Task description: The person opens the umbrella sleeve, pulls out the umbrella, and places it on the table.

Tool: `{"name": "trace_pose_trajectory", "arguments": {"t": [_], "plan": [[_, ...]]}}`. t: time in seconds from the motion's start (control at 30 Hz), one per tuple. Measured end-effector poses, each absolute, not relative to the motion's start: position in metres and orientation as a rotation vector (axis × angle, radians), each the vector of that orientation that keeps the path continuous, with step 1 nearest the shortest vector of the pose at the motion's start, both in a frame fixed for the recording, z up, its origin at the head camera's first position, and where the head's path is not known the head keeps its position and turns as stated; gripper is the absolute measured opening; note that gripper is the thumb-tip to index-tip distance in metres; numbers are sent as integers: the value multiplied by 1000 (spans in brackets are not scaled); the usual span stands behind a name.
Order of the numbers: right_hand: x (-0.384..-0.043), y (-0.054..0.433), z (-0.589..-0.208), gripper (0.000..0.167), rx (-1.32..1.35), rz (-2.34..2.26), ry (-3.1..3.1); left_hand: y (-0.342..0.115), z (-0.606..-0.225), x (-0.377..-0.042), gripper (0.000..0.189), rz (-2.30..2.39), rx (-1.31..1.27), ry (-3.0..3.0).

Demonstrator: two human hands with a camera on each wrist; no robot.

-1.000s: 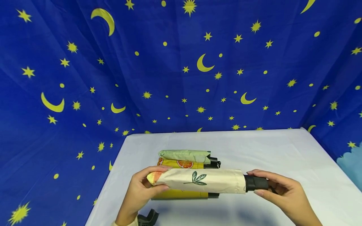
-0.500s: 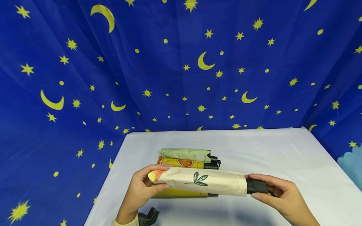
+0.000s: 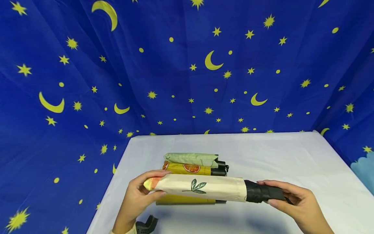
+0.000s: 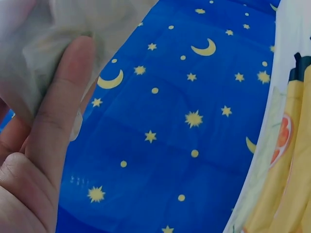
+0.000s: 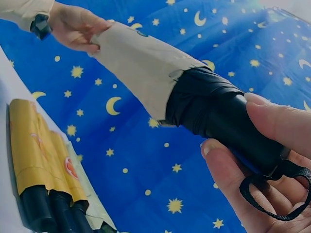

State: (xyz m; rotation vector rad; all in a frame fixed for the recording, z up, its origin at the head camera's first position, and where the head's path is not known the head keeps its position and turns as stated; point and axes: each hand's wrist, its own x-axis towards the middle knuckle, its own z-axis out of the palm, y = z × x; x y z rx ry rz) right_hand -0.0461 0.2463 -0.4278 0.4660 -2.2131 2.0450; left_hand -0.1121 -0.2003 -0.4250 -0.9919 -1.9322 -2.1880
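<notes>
Above the table, both hands hold a folded umbrella level. Its cream sleeve has a green leaf print and a yellow-orange end. My left hand pinches the sleeve's closed end between thumb and fingers. At the other end my right hand grips the black umbrella handle. Between handle and sleeve edge, the right wrist view shows folded black umbrella cloth bared. A black wrist strap loops below the right fingers. In the left wrist view the left fingers press into the sleeve's pale cloth.
Behind the held umbrella, a pale green sleeved umbrella lies on the white table beside yellow sleeved umbrellas with orange-slice prints. All their black handles point right. A blue star-and-moon cloth stands behind the table.
The sleeve has slid left with my left hand while my right hand stays by the handle. Black folded cloth now shows between sleeve and handle.
</notes>
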Motion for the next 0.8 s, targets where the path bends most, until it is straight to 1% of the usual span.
{"name": "trace_pose_trajectory", "arguments": {"t": [0.1, 0.43, 0.63, 0.8], "plan": [[-45, 249, -429, 44, 441, 2055, -2217, -206, -425, -112, 51, -2168, -1023, -1914], [-42, 255, -431, 44, 384, 1958, -2286, -218, -426, -108, 49, -2097, -945, -1941], [-40, 262, -431, 44, 438, 1946, -2264, -224, -428, -103, 48, -2097, -872, -1974], [-39, 265, -433, 45, 502, 2004, -2177, -229, -430, -102, 48, -2070, -873, -1958]]}}
